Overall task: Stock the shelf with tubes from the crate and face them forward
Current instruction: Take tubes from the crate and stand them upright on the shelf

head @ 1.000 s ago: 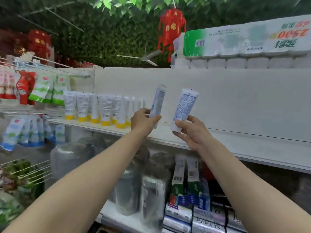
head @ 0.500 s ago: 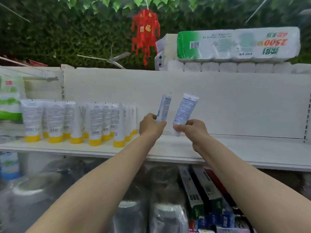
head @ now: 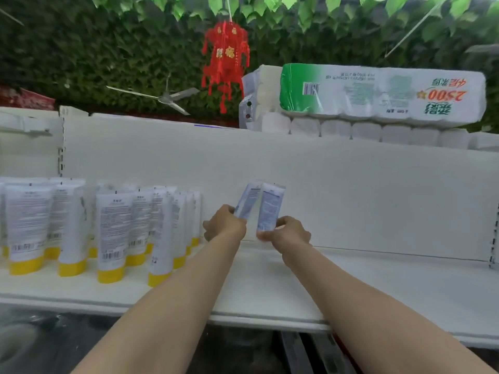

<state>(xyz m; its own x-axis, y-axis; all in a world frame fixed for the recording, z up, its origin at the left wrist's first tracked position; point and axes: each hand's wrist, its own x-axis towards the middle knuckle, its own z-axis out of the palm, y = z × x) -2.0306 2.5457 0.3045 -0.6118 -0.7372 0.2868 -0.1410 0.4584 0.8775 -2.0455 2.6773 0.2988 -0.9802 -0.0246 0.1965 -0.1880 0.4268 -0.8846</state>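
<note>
Cap of tube (head: 248, 201) hides behind left hand (head: 225, 226).

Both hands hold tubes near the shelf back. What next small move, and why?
Likely stand both upright on the shelf beside the yellow-capped tubes: left hand grips the left tube, right hand the right tube, both tilted over bare board.

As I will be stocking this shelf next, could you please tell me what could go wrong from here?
1. The left hand holds the left tube close beside the yellow-capped tubes; a nudge might topple several.
2. The right tube, held in the right hand, leans close to the left tube, so releasing one could tip the other.
3. Both held tubes show fine print toward the camera, so they may end up back-side out.
</note>
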